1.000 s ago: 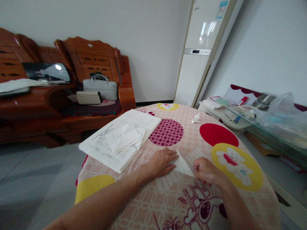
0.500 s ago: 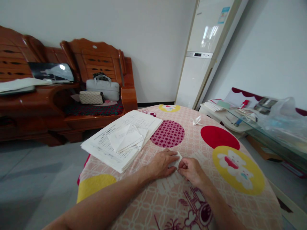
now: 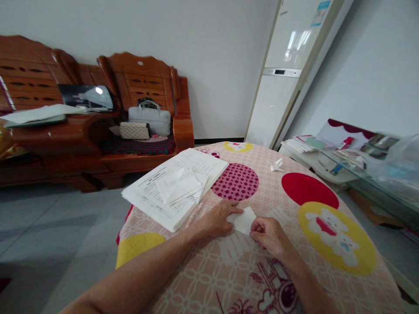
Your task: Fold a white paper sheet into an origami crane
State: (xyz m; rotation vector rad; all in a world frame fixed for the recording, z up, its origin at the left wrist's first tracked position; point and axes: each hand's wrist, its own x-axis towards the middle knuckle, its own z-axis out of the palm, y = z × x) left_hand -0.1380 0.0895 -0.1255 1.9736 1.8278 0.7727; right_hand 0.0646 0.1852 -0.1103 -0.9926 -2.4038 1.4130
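Observation:
A small white piece of folded paper [image 3: 245, 221] lies on the patterned tablecloth [image 3: 203, 270]. My left hand [image 3: 221, 219] rests at its left side, index finger and thumb stretched apart, with fingertips on the paper's left edge. At the right edge, my right hand [image 3: 268, 233] pinches the paper between thumb and curled fingers. Beyond, near the table's far right, sits a small white folded paper crane [image 3: 276, 165]. Left of my hands is a stack of printed sheets [image 3: 147, 198], with several loose white paper pieces [image 3: 178, 185] on top.
Behind the table, a wooden armchair [image 3: 137, 83] holds a grey bag [image 3: 153, 118] and a quilted purse [image 3: 135, 131]. A tall white air conditioner [image 3: 271, 100] stands in the corner. At right is a glass-topped stand [image 3: 353, 168] with papers and a plastic bag [image 3: 401, 163].
My left hand has drawn back from over the paper, so more of the paper shows between my hands. The right hand stays at its right edge. The view has turned slightly left.

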